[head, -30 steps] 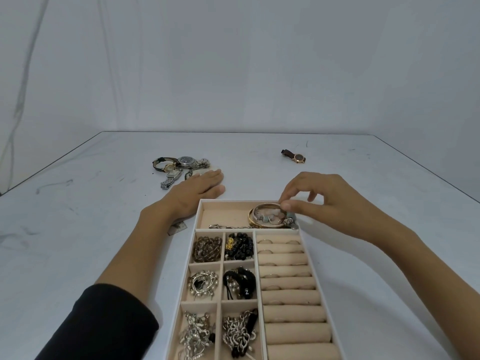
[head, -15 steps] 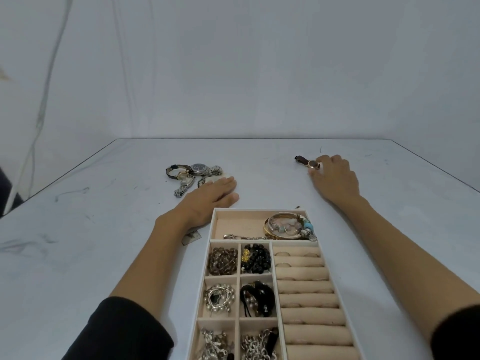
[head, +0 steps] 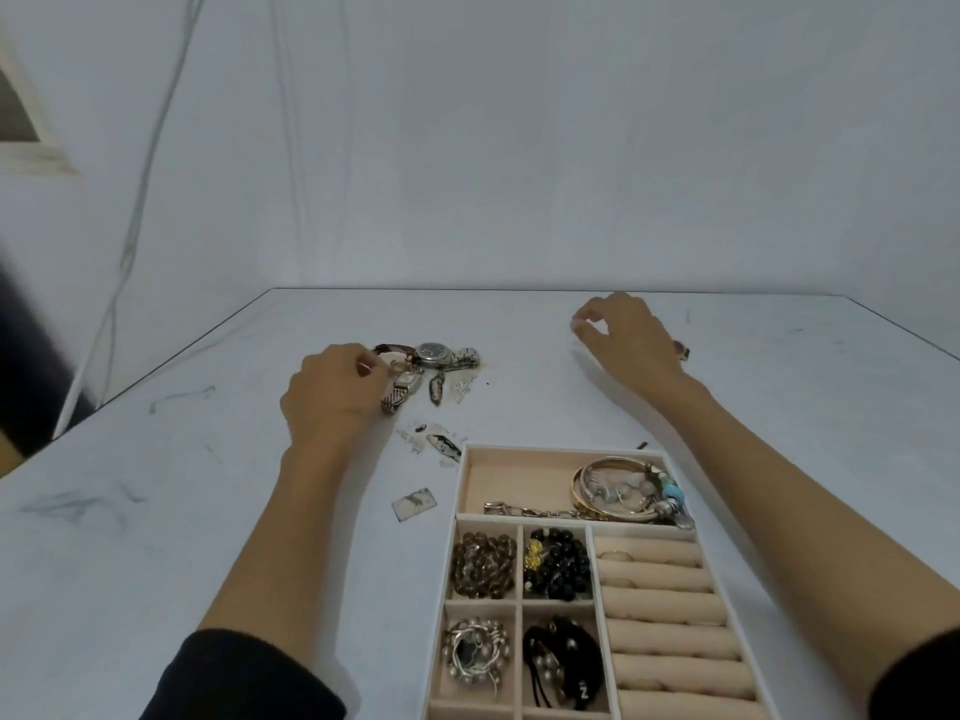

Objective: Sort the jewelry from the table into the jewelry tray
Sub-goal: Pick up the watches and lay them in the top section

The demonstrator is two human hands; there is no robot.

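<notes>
A beige jewelry tray (head: 566,450) lies at the near right of the white table (head: 156,537). Bangles (head: 618,493) lie in its top compartment, bead bracelets (head: 556,563) in the small ones, and ring rolls (head: 665,631) fill the right side. A pile of watches (head: 441,356) sits at the far left. My left hand (head: 330,394) is at that pile, its fingertips pinching a brown-strap watch (head: 397,350). Farther right, my right hand (head: 626,340) is curled over a small brown watch (head: 681,350), of which only one end shows.
Small loose pieces lie between the pile and the tray: a dark pendant (head: 436,389), a patterned piece (head: 444,444) and a pale rectangular tag (head: 414,504). The table's left edge runs diagonally and a grey wall stands behind.
My right hand left the bangles in the tray and went to the brown watch at the far right. My left hand moved from lying flat beside the tray to the watch pile.
</notes>
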